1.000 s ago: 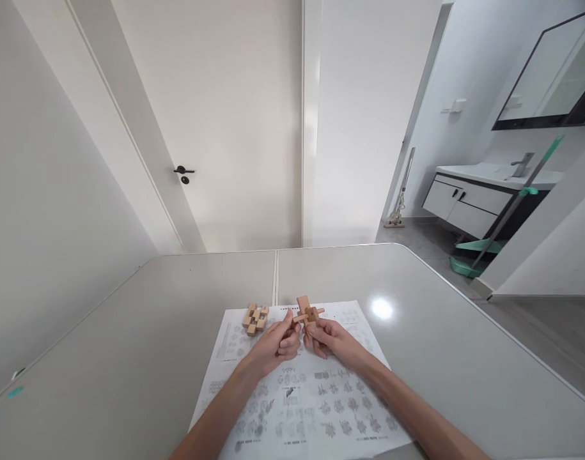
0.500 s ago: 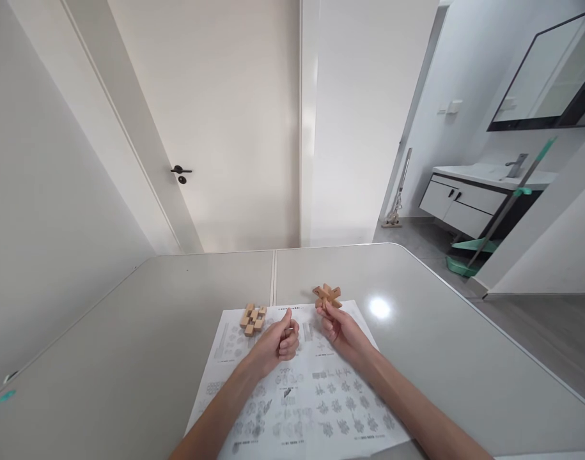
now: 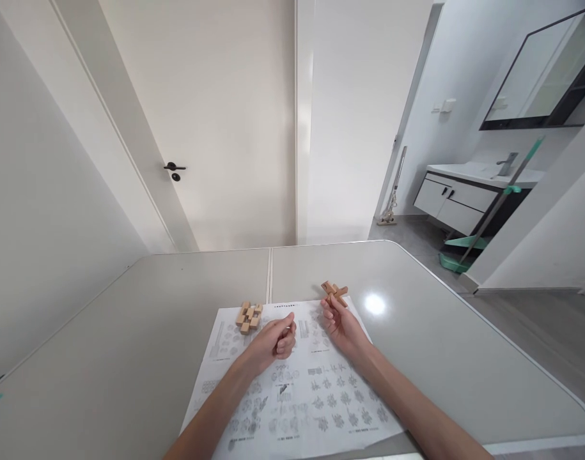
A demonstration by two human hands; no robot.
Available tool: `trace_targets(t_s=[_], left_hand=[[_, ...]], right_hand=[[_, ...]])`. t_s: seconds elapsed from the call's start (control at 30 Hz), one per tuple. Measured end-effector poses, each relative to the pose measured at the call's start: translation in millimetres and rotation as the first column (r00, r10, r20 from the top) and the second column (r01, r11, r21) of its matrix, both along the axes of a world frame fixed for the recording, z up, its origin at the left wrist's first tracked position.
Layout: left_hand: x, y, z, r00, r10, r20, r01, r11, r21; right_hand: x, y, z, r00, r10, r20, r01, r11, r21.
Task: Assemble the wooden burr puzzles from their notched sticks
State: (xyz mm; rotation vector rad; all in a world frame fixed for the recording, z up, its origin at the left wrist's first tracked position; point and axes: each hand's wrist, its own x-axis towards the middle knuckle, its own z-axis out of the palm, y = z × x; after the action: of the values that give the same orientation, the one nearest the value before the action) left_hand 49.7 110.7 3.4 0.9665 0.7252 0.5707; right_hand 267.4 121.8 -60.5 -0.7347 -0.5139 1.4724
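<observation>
My right hand (image 3: 339,322) pinches a small wooden cross-shaped puzzle (image 3: 335,292) at its fingertips, held just above the far right corner of a printed instruction sheet (image 3: 296,390). My left hand (image 3: 273,342) rests on the sheet in a loose fist, thumb laid over the curled fingers, and nothing shows in it. A second wooden block puzzle (image 3: 248,316) lies on the sheet's far left corner, a short way beyond my left hand.
The grey table (image 3: 129,332) has a seam down its middle and a rounded right edge. Beyond it stand a white door with a black handle (image 3: 173,169), and to the right a bathroom vanity (image 3: 465,198) with a green mop (image 3: 469,246).
My hands have parted: the right one carried the cross puzzle away to the right and farther out, while the left let go and curled into a fist on the sheet.
</observation>
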Motion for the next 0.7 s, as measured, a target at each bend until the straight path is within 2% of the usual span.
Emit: trace_targets(t_s=[0.17,0.3,0.43,0.53,0.6,0.63,0.7], left_hand=[[-1.5,-3.2,7.0,0.998,-0.030,-0.052,0.033,0.998,0.054],[-0.6,-4.0,6.5,0.998,-0.023,-0.063,0.026,0.998,0.061],[-0.2,-3.5,6.7,0.997,-0.026,-0.071,0.032,0.995,0.090],[-6.3,2.8,10.8,0.998,0.023,-0.052,-0.013,0.980,0.200],[-15.8,11.4,13.9,0.985,0.174,-0.005,-0.162,0.928,0.336],[-22.1,16.6,15.1,0.953,0.303,0.028,-0.287,0.868,0.406],[-37.3,27.3,15.5,0.833,0.553,0.015,-0.467,0.688,0.556]], right_hand=[[-0.5,-0.3,1.4,0.995,-0.001,-0.104,-0.003,0.999,-0.041],[-1.0,0.5,1.8,0.987,0.028,-0.158,-0.037,0.998,-0.055],[-4.5,-2.4,7.5,0.992,0.060,-0.112,-0.066,0.996,-0.054],[-9.4,-9.4,17.1,0.992,0.124,-0.035,-0.125,0.991,-0.039],[-13.2,-14.9,23.4,0.983,0.182,0.029,-0.181,0.983,-0.008],[-15.0,-17.3,25.7,0.975,0.212,0.066,-0.213,0.977,0.000],[-18.3,-21.0,28.7,0.955,0.266,0.134,-0.270,0.963,0.008]])
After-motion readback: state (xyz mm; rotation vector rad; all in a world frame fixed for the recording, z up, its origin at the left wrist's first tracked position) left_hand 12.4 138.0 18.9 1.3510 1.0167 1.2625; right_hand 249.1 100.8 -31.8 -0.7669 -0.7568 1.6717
